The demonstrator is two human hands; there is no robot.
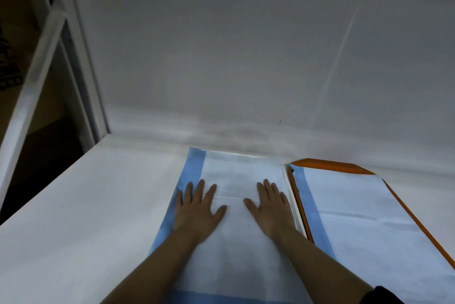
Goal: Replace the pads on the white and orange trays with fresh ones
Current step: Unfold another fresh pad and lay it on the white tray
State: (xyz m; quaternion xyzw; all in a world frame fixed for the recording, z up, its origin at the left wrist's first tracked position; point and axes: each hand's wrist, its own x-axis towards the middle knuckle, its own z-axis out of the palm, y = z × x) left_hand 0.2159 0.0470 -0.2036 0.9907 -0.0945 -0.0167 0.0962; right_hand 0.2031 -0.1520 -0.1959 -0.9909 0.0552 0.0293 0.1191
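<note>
A white pad with blue borders (241,170) lies spread over the white tray, whose rim (291,195) shows only as a thin strip on the pad's right side. My left hand (197,207) and my right hand (270,205) lie flat on this pad, palms down, fingers apart, holding nothing. To the right stands the orange tray (327,165), touching the white one. A second white pad with a blue left border (364,217) lies inside it.
Both trays rest on a white table (86,205) against a white back wall (221,57). A white frame post and shelf rail (37,62) stand at the left, with a dark gap and floor below them.
</note>
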